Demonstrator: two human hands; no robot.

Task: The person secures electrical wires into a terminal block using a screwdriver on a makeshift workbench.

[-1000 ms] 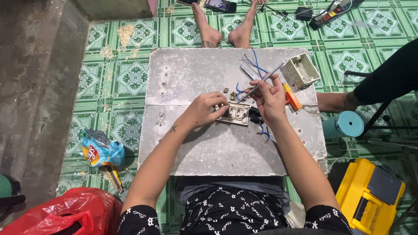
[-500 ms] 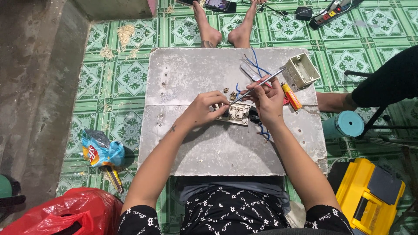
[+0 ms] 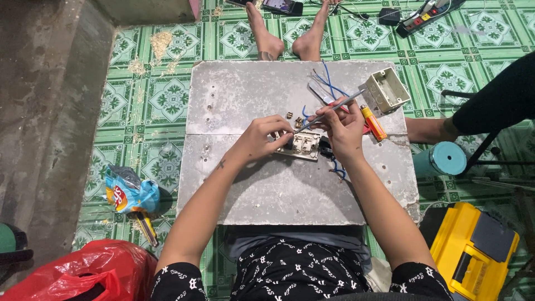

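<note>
Change since a second ago is tiny: my left hand point(image 3: 266, 136) stays curled over the left end of the switch plate point(image 3: 304, 146), fingers pinched closed on its edge and pinning it to the grey slab point(image 3: 239, 95). My right hand point(image 3: 341, 129) stays where it was, fingers closed around the screwdriver point(image 3: 334, 107). The shaft slants up to the right, and the tip is down at the plate's top edge, right by my left fingertips. I can't tell if the tip sits in a screw, it is too small. The plate itself has not moved; it lies flat near the middle of the slab between both hands, so my read is the same fastening work goes on, nothing finished, nothing dropped. Blue wires point(image 3: 329, 81) fan out behind my right hand, untouched. Packages, left to right: red plastic bag point(image 3: 83, 273) crumpled at the bottom left floor corner; blue snack bag point(image 3: 129, 192) with a red and yellow patch, crinkled and open, on the green tiles just left of the slab, with a yellow-handled tool point(image 3: 146, 226) below it; orange lighter point(image 3: 373, 122) on the slab just right of my right hand; beige wall box point(image 3: 385, 89), open side up, tilted at the slab's top right corner; teal roll point(image 3: 444, 159) on the floor off the slab's right edge; yellow toolbox point(image 3: 473, 251) with a black latch, lid shut, at bottom right. Another person's bare feet point(image 3: 267, 42) rest at the slab's far edge.
</note>
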